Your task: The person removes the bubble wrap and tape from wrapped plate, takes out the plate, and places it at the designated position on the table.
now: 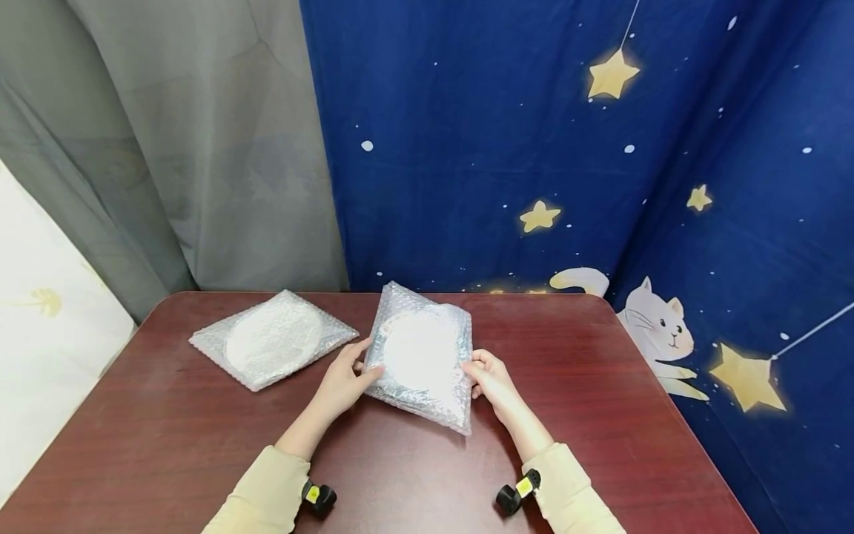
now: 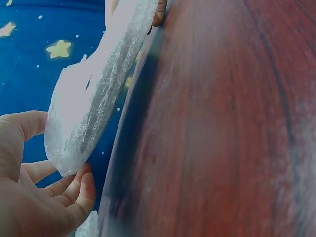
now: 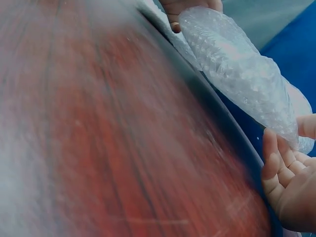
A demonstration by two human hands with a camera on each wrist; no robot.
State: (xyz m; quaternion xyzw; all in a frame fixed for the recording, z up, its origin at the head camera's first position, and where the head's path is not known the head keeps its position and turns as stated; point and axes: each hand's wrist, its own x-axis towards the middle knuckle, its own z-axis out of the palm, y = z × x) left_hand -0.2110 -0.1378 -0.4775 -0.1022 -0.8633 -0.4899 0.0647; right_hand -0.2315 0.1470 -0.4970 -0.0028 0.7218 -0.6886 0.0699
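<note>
A bubble-wrapped packet (image 1: 422, 352) with a pale round shape inside is held up above the table by both hands. At its left edge the left hand (image 1: 343, 380) grips it, thumb on top and fingers beneath. The right hand (image 1: 492, 382) pinches the right edge the same way. From the side, the left wrist view shows the wrapped packet (image 2: 94, 94) between thumb and fingers of the left hand (image 2: 44, 182). In the right wrist view the right hand (image 3: 294, 182) has its fingers under the packet (image 3: 242, 74).
A second bubble-wrapped packet (image 1: 273, 340) lies flat at the back left of the dark red table (image 1: 574, 445), close to the left hand. Behind the table hang a grey curtain (image 1: 227, 148) and a blue one (image 1: 467, 148) with stars and a cat.
</note>
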